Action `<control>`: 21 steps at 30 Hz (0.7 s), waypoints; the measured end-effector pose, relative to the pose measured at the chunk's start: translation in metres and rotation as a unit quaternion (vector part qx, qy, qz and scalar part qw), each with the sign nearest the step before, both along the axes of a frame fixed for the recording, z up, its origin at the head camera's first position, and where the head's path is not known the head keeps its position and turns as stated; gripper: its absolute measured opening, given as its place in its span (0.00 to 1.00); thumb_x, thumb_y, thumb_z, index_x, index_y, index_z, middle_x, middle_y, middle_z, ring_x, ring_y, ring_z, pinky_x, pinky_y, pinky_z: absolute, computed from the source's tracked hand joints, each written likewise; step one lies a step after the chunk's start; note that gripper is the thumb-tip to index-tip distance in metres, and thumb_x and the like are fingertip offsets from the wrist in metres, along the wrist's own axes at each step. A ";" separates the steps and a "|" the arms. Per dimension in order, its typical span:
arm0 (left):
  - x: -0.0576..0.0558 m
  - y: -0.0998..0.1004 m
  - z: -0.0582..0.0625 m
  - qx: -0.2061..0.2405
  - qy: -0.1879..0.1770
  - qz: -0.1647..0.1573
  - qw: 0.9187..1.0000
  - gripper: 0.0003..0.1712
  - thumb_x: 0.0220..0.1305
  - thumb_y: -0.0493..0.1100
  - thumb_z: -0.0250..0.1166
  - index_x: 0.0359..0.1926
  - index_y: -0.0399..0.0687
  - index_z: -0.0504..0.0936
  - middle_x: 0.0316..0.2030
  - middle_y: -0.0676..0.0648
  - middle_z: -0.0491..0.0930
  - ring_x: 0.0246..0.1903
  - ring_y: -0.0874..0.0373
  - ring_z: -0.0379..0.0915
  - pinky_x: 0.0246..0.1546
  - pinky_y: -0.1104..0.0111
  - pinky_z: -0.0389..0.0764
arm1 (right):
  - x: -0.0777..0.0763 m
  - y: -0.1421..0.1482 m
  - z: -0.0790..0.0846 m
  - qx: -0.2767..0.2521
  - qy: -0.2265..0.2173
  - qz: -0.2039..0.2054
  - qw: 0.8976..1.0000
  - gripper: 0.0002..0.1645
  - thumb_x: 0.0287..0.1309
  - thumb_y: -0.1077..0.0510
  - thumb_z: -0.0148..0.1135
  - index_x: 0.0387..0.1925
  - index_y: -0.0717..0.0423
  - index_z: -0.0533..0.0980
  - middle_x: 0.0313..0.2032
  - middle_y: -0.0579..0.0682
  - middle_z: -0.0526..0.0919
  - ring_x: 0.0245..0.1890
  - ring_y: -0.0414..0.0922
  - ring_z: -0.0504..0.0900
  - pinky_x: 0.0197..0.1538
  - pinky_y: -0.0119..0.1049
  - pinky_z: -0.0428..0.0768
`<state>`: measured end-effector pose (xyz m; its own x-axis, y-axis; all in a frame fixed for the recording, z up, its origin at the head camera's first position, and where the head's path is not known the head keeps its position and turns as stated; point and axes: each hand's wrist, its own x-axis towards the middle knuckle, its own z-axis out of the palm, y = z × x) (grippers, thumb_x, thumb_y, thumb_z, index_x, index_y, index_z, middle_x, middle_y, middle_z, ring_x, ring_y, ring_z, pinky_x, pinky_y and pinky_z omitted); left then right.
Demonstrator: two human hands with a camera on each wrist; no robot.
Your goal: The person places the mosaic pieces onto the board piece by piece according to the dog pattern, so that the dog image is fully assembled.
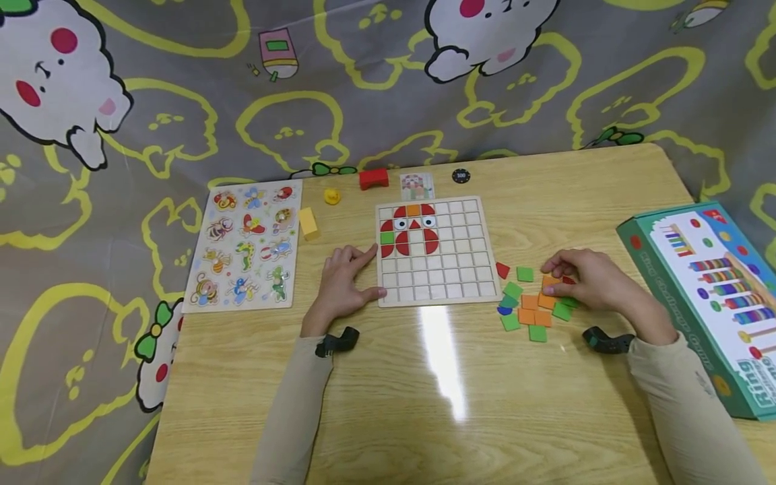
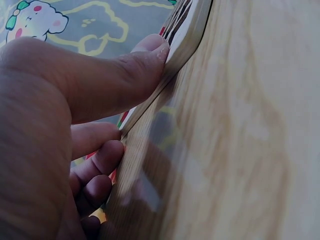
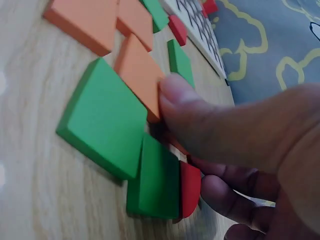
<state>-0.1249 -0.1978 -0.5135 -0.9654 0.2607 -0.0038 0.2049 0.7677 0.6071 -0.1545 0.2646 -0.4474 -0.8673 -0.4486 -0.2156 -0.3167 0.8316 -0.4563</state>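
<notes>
My left hand (image 1: 345, 283) rests at the left side of a wooden grid board (image 1: 461, 289), its thumb at the near corner and index fingertip farther up the edge. Red curved tiles (image 1: 431, 240), a green square (image 1: 387, 238), an orange square (image 1: 413, 210) and two eye pieces sit in the upper left cells. Over the loose tiles on the right, my right hand (image 1: 585, 276) has thumb and fingers around an orange tile (image 1: 550, 281); I cannot tell whether they pinch it. Beside the fingers lie a red tile (image 3: 190, 190) and green tiles (image 3: 105, 120).
A picture card (image 1: 417, 186), a black chip (image 1: 461, 176), a red block (image 1: 374, 178) and a yellow duck (image 1: 332, 196) lie behind. An insect puzzle board (image 1: 242, 249) and a yellow block (image 1: 308, 223) are on the left. A green game box (image 1: 697, 303) stands far right.
</notes>
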 end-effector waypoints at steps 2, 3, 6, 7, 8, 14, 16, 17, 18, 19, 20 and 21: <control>0.000 0.000 -0.001 0.000 0.000 0.001 1.000 0.52 0.51 0.64 0.73 0.75 0.66 0.60 0.48 0.51 0.67 0.45 0.54 0.56 0.47 0.61 0.55 | 0.002 0.001 0.001 0.006 -0.005 -0.001 1.000 0.15 0.54 0.52 0.74 0.39 0.55 0.81 0.32 0.45 0.81 0.33 0.42 0.75 0.38 0.36 0.73; 0.000 0.000 -0.001 0.000 0.000 0.001 1.000 0.52 0.51 0.64 0.73 0.75 0.65 0.60 0.48 0.52 0.66 0.45 0.54 0.56 0.47 0.61 0.55 | 0.003 0.002 0.001 0.007 -0.007 -0.002 1.000 0.15 0.54 0.52 0.74 0.39 0.55 0.81 0.32 0.45 0.81 0.33 0.42 0.75 0.38 0.36 0.73; 0.000 0.001 -0.002 0.003 0.000 0.002 1.000 0.52 0.51 0.63 0.73 0.75 0.65 0.61 0.48 0.52 0.66 0.45 0.54 0.56 0.46 0.61 0.55 | 0.004 0.002 0.002 0.007 -0.013 -0.007 1.000 0.13 0.55 0.52 0.73 0.37 0.54 0.80 0.32 0.45 0.81 0.32 0.42 0.75 0.38 0.38 0.72; 0.000 0.001 -0.001 0.004 0.001 0.001 1.000 0.52 0.51 0.63 0.73 0.75 0.65 0.61 0.48 0.52 0.66 0.45 0.54 0.56 0.47 0.61 0.55 | 0.005 0.001 0.002 0.006 -0.013 -0.010 1.000 0.12 0.56 0.53 0.73 0.36 0.54 0.79 0.31 0.45 0.80 0.32 0.42 0.74 0.38 0.37 0.72; 0.000 0.001 -0.001 0.005 0.001 0.000 1.000 0.52 0.51 0.63 0.73 0.75 0.65 0.61 0.48 0.51 0.66 0.45 0.54 0.56 0.47 0.61 0.56 | 0.005 0.001 0.002 0.002 -0.011 -0.012 1.000 0.12 0.56 0.53 0.73 0.36 0.53 0.79 0.30 0.45 0.80 0.31 0.42 0.74 0.37 0.36 0.72; 0.000 0.002 0.000 0.003 0.000 0.000 1.000 0.52 0.50 0.63 0.73 0.75 0.65 0.61 0.48 0.52 0.66 0.45 0.54 0.55 0.46 0.62 0.55 | 0.005 -0.007 0.005 -0.098 0.043 -0.042 0.993 0.11 0.58 0.58 0.70 0.41 0.53 0.78 0.30 0.47 0.78 0.28 0.40 0.73 0.31 0.28 0.70; 0.000 0.002 0.000 0.002 0.001 0.001 1.000 0.52 0.50 0.63 0.73 0.75 0.64 0.61 0.48 0.52 0.66 0.45 0.54 0.55 0.46 0.62 0.55 | 0.000 -0.016 0.008 -0.152 0.041 -0.056 0.986 0.12 0.60 0.59 0.68 0.45 0.55 0.77 0.32 0.49 0.78 0.28 0.41 0.73 0.32 0.27 0.70; 0.000 0.002 0.000 0.002 0.000 0.002 1.000 0.52 0.50 0.63 0.73 0.75 0.64 0.61 0.48 0.52 0.66 0.45 0.54 0.55 0.46 0.62 0.55 | -0.003 -0.021 0.009 -0.179 0.033 -0.063 0.981 0.13 0.61 0.61 0.66 0.47 0.56 0.77 0.34 0.51 0.78 0.30 0.42 0.74 0.33 0.26 0.71; 0.000 0.001 0.001 0.003 0.000 0.002 1.000 0.52 0.50 0.63 0.73 0.75 0.64 0.61 0.48 0.52 0.66 0.45 0.54 0.55 0.46 0.62 0.55 | -0.008 -0.027 0.009 -0.203 0.026 -0.067 0.976 0.13 0.62 0.62 0.65 0.48 0.57 0.77 0.35 0.52 0.79 0.31 0.43 0.75 0.34 0.25 0.72; 0.000 0.001 0.001 0.002 0.000 0.002 1.000 0.52 0.51 0.63 0.73 0.75 0.64 0.61 0.48 0.52 0.66 0.45 0.54 0.55 0.46 0.62 0.55 | -0.012 -0.032 0.008 -0.225 0.014 -0.074 0.971 0.13 0.63 0.62 0.64 0.49 0.57 0.76 0.37 0.53 0.79 0.33 0.44 0.75 0.35 0.25 0.73; 0.000 0.001 0.001 0.003 -0.001 0.002 1.000 0.52 0.51 0.63 0.73 0.75 0.64 0.61 0.48 0.52 0.66 0.45 0.54 0.55 0.46 0.62 0.55 | -0.016 -0.038 0.006 -0.249 0.000 -0.083 0.965 0.14 0.64 0.62 0.64 0.50 0.58 0.76 0.39 0.54 0.79 0.35 0.45 0.76 0.36 0.25 0.74; 0.000 0.002 0.000 0.002 -0.002 0.002 1.000 0.52 0.51 0.63 0.73 0.75 0.64 0.61 0.48 0.52 0.66 0.45 0.54 0.56 0.46 0.62 0.56 | -0.021 -0.045 0.004 -0.272 -0.013 -0.091 0.958 0.14 0.64 0.62 0.63 0.50 0.59 0.76 0.41 0.55 0.79 0.36 0.45 0.77 0.38 0.24 0.75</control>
<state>-0.1248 -0.1960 -0.5131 -0.9664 0.2568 -0.0074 0.1989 0.7661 0.6111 -0.1750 0.2195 -0.4436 -0.9392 -0.3431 -0.0149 -0.1726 0.5090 -0.8433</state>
